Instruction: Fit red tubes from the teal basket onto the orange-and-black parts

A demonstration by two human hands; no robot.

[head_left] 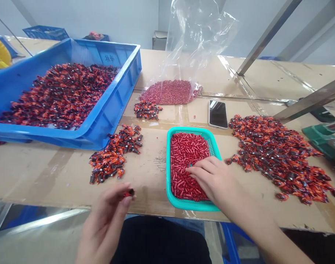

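Observation:
My left hand [108, 220] is closed near the table's front edge, pinching a small black-and-red part [128, 193] between thumb and fingertips. The part's dark round end points up and to the right. My right hand [208, 176] reaches into a green basket [170, 198] filled with short red tubes [185, 150]. Its fingers are bent together among the tubes, and whatever they may grip is hidden. Just beyond my left hand lies a loose pile of small black-and-orange parts [109, 159], with a smaller cluster [147, 110] behind it.
A large blue crate [123, 88] of similar parts stands at left. Behind the basket rests a clear bag [170, 91] of red tubes. A phone [218, 114] lies to its right, beside a big heap of black-and-orange parts [277, 157]. Metal posts [266, 36] and a green tool base [318, 135] stand at right.

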